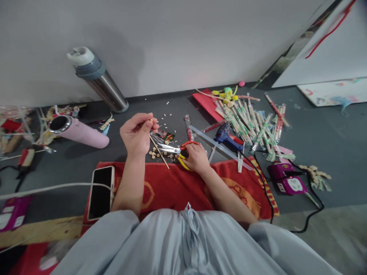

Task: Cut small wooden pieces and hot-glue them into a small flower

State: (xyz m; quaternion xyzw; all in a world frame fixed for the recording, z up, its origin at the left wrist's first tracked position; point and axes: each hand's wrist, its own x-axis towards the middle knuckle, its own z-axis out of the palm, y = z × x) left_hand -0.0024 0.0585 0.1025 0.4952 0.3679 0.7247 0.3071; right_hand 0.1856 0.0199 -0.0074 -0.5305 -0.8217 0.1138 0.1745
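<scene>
My left hand (pixel 137 131) is raised above the grey table with thumb and fingertips pinched together. A small pale piece (pixel 151 120) shows between them, too small to name. My right hand (pixel 197 157) rests low by the towel's far edge, its fingers around the orange and yellow handles of a pair of scissors (pixel 171 149). The metal blades point left towards a thin wooden stick (pixel 159 151). Small beige blossom-shaped pieces (pixel 154 154) lie scattered around the stick. Behind the blades is a bundle of silvery strands (pixel 158 136).
A red towel (pixel 177 187) lies in front, with a phone (pixel 101 193) on its left. A pink tumbler (pixel 82 133) and steel thermos (pixel 107 89) stand left. To the right are a blue glue gun (pixel 228 138), glue sticks, several wrapped sticks (pixel 243 118) and a purple power strip (pixel 286 179) with cables.
</scene>
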